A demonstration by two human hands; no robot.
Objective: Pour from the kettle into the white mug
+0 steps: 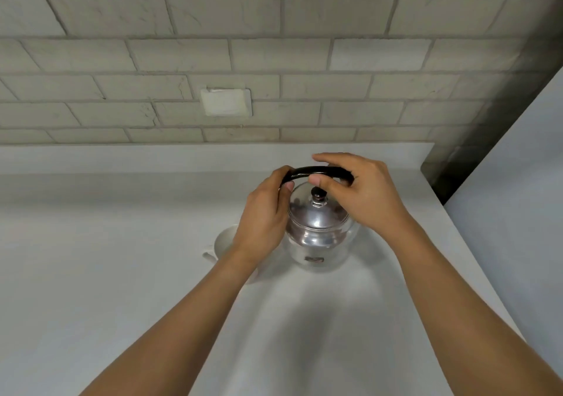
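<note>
A glass kettle (320, 249) with a shiny metal lid and a black arched handle (304, 171) stands on the white counter. My right hand (362, 191) wraps the right part of the handle from above, thumb under the bar. At the handle's left end my left hand (262, 216) has its fingers closed around the bar. The white mug (224, 238) stands just left of the kettle, mostly hidden behind my left wrist; only part of its rim and its handle show.
The white counter (122, 258) runs to a grey brick wall with a white socket plate (226, 102). A tall white panel (518, 197) bounds the counter on the right, close to the kettle.
</note>
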